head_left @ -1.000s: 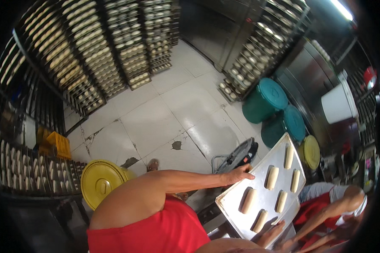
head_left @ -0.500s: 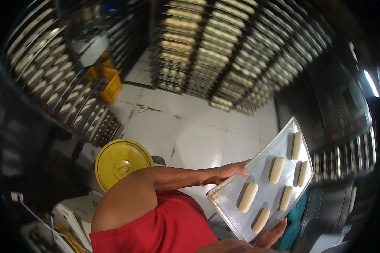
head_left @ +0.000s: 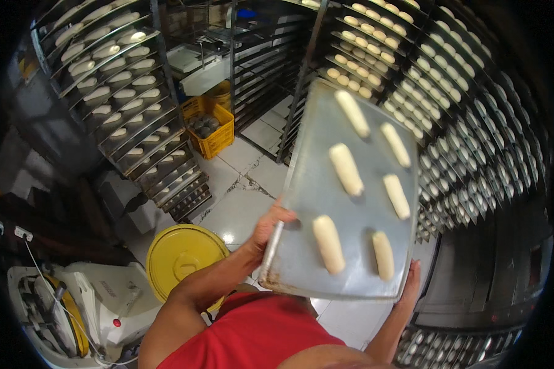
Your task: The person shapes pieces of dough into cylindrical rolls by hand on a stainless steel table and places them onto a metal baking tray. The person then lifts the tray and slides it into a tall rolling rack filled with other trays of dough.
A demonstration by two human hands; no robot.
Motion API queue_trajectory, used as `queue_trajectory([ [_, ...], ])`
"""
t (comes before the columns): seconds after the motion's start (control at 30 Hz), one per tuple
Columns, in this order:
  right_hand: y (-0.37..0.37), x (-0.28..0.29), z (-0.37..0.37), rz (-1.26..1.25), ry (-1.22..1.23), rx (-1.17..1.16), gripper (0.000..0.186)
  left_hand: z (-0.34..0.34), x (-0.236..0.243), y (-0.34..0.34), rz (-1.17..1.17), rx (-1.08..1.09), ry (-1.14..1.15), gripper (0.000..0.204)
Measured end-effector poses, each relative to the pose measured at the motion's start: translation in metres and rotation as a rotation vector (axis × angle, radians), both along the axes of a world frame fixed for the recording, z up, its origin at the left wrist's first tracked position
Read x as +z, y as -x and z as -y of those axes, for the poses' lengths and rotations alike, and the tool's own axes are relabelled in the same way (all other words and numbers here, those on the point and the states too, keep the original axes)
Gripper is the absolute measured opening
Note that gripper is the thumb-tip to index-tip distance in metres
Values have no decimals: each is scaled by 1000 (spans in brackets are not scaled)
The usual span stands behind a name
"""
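Between my two hands I carry a metal baking tray [head_left: 301,258] with several long pale dough rolls [head_left: 346,169] lying in two rows. My left hand [head_left: 271,222] grips the tray's left edge, thumb on top and fingers underneath. On the opposite side, my right hand [head_left: 410,284] holds the near right edge, its fingers partly hidden by the tray. The tray's far end is close to the tall racks in front of me.
Tall racks [head_left: 385,67] of dough-filled trays line the front and right; another loaded rack [head_left: 120,92] stands left. A dark rack [head_left: 264,67] rises between them. A yellow crate [head_left: 218,132], a yellow lidded bin [head_left: 184,255] and a white machine [head_left: 117,295] stand on the left.
My body and view have turned to the right, away from none of the tray: it stays in both hands and now points forward toward the racks instead of to the right.
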State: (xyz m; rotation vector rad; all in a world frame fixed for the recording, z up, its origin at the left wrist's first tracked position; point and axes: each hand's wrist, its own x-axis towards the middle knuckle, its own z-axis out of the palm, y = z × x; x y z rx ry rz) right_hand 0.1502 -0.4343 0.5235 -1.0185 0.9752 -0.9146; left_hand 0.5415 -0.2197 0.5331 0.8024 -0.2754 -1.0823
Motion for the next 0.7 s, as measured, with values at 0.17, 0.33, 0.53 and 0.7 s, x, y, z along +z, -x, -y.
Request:
queue_trajectory([
  [0.17, -29, -37, 124, -30, -46, 203, 39, 43, 19, -63, -124, 130, 328, 63],
  [0.33, -103, -62, 203, -150, -105, 187, 34, 91, 57, -111, 28, 538, 158, 63],
  [0.53, -196, -103, 244, -337, -75, 417, 36, 140, 49, -228, 28, 693, 396, 51],
  [0.7, -258, -151, 270, -487, -68, 529, 35, 173, 36, -334, 26, 653, 472, 55],
])
